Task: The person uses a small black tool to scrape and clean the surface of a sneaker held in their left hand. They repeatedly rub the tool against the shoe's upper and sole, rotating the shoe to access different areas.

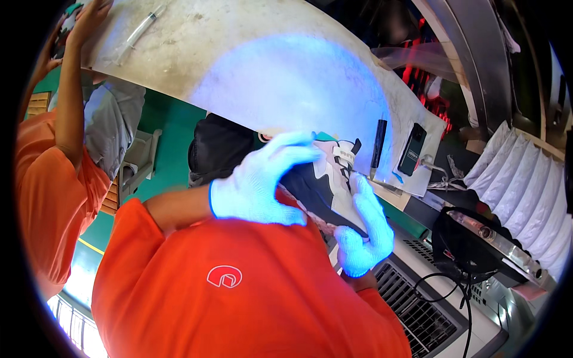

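a person in an orange shirt [239,298] holds a sneaker [325,185] between two white knit gloves, close against the chest and just below the edge of a pale, stained worktable [239,65] lit by a bluish glow. the left hand [262,182] wraps over the shoe's dark toe end, fingers curled closed across the top; the right hand [365,230] cups the shoe from beneath and along its side, fingers folded shut around the sole edge. the shoe, dark with white and grey panels and a light strap, lies tilted, one end up toward the table and the other down toward the right glove. on the table just beyond the shoe rest a black pen-like tool [378,148] and a small dark rectangular device [412,149]; farther off, near the far-left corner, lies a clear syringe [138,31]. to the right stands a black lamp head [486,247] with a cable, above a grey vented machine top [418,298]. at left, another person in orange [51,197] raises an arm to the table's edge.
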